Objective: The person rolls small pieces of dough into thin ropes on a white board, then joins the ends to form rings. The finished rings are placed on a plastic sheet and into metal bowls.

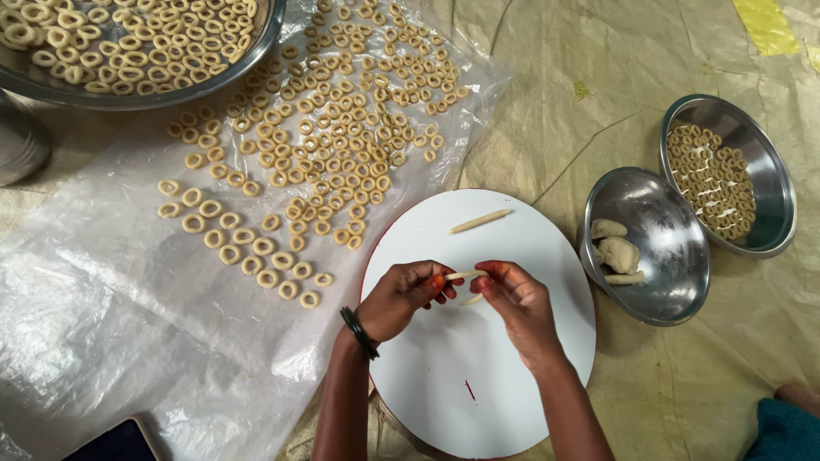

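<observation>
My left hand (pixel 401 296) and my right hand (pixel 518 300) meet over a round white board (pixel 444 376) and pinch a thin pale dough strip (pixel 464 275) between their fingertips. A second short piece of dough shows just below the fingers. Another rolled dough strip (pixel 480 221) lies loose on the board's far part. A black band circles my left wrist.
Several small dough rings (pixel 325 145) lie on a clear plastic sheet (pixel 102 290) to the left. A large steel tray (pixel 128 51) of rings sits top left. A steel bowl (pixel 675 290) with dough lumps (pixel 617 253) and a steel bowl (pixel 773 230) of rings stand right. A dark phone (pixel 115 444) lies bottom left.
</observation>
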